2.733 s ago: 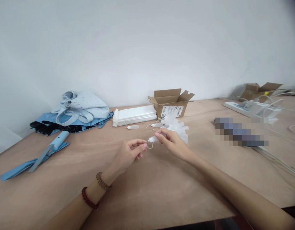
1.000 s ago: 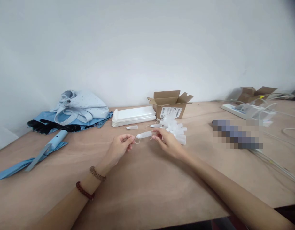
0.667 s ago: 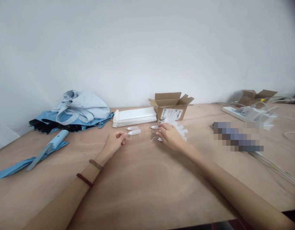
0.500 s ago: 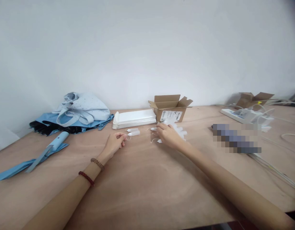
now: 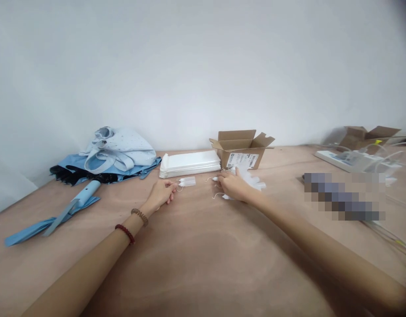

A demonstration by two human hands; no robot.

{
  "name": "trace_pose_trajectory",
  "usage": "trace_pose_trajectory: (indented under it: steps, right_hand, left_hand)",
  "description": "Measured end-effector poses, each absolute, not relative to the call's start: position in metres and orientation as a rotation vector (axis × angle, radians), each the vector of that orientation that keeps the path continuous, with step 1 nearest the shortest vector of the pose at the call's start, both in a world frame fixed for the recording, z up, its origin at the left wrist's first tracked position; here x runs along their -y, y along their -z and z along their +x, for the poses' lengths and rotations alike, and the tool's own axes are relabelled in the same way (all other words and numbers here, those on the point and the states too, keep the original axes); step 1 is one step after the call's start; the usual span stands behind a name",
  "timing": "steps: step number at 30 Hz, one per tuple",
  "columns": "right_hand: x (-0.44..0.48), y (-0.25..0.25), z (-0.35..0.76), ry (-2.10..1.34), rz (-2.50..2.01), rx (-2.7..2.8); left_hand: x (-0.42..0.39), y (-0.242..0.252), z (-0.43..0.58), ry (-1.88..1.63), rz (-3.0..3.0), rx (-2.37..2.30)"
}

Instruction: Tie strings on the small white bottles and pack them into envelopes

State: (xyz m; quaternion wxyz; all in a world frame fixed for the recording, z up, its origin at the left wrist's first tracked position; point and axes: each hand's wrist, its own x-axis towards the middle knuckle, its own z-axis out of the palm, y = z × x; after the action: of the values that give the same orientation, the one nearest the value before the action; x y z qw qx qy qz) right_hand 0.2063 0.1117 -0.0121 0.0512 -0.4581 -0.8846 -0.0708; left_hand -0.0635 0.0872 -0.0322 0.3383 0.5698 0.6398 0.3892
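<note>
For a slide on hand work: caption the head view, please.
Left hand by two small white bottles; right hand on a pile of white bottles before an open carton.

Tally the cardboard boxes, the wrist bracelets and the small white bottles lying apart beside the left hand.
Cardboard boxes: 2
Bracelets on the left wrist: 2
Small white bottles beside the left hand: 2
Total: 6

Bright, even, soft light with faint shadows; slightly soft focus, wide-angle bending at the edges, dark upper-right corner.
</note>
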Motion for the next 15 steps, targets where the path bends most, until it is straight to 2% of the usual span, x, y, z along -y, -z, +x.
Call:
trace_pose_trajectory:
  steps: [15]
  right_hand:
    - [-0.12,0.003,0.196,0.245,-1.366,2.801]
  left_hand:
    - [-0.1,0.028,-0.06,-0.994,1.523,-1.761]
